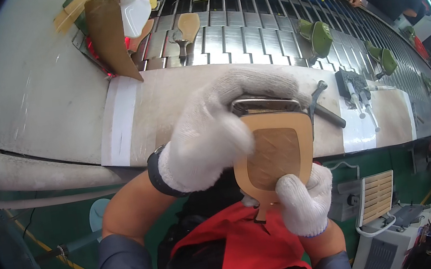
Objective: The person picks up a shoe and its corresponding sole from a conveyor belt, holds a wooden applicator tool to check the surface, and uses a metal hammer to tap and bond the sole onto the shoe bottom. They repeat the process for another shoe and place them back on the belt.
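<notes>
Both my hands wear white knitted gloves. Between them is a tan shoe [272, 154], its sole turned up, with a brown inset in the wide front part and the narrow end toward my red apron. My left hand [202, 136] curls round the wide end, its fingers reaching past the far edge. Its thumb is blurred by motion over the left side of the sole. At the lower right edge my right hand [306, 201] grips the shoe, thumb on the sole face. A metal-rimmed edge [266, 104] shows just beyond the wide end; what it belongs to is unclear.
A hammer [329, 110] lies right of the shoe on the covered bench [166, 97]. Beside it stands a dark block [350, 82] with pale-handled tools. Behind runs a slatted metal conveyor [246, 36] carrying green shoes [317, 37] and a tan sole [189, 27]. Other people work across it.
</notes>
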